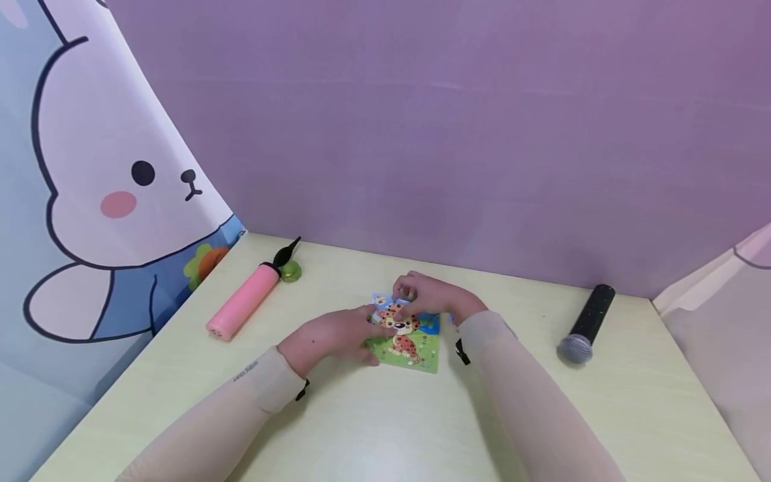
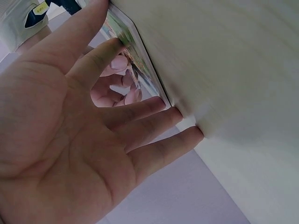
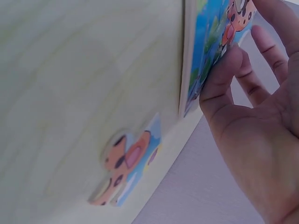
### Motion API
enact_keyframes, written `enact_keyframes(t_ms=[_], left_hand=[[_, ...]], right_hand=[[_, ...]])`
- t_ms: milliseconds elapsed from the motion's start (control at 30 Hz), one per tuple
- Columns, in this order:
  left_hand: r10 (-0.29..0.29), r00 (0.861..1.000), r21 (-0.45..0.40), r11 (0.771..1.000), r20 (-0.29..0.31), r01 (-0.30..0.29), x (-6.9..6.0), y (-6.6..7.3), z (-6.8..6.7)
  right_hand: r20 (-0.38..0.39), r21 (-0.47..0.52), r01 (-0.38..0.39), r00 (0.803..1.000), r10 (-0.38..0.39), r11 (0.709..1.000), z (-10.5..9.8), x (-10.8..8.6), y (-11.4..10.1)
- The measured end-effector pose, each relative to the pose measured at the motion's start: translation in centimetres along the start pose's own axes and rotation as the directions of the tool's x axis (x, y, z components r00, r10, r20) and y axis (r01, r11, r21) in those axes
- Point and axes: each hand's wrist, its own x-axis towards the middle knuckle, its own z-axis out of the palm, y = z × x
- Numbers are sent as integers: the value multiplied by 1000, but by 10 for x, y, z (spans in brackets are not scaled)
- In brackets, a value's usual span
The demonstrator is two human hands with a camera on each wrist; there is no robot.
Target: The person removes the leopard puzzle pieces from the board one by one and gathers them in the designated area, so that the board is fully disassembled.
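A jigsaw puzzle (image 1: 415, 355) with a spotted cartoon leopard on grass lies flat on the table. My left hand (image 1: 343, 333) holds it steady from the left, fingers spread and nearly straight; in the left wrist view, several fingertips (image 2: 156, 103) touch the board's edge and the table. Over the top of the picture, my right hand (image 1: 430, 294) has its thumb and fingers curled, pinching a puzzle piece (image 2: 134, 74) tilted up from the board. The piece is mostly hidden by the fingers. Another loose puzzle piece (image 3: 133, 163), orange-spotted and blue, lies on the table beside the board.
To the left lies a pink hand pump (image 1: 247, 301) with a black nozzle, a small green object (image 1: 291, 271) touching or close to it. A black microphone (image 1: 587, 328) lies at the right. A purple backdrop (image 1: 446, 134) rises behind the table (image 1: 373, 428).
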Motion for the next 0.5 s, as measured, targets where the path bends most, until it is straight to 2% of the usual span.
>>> enact_keyframes(t_ms=[233,500], left_hand=[[-5,1000,1,1000,4,5,-1,-1,1],[-6,1000,23,1000,-1,6,0,-2,1]], right_hand=[[0,72,8,1000,-8,997,1,-3,2],[-21,71,39,999,-37,997,1,-7,3]])
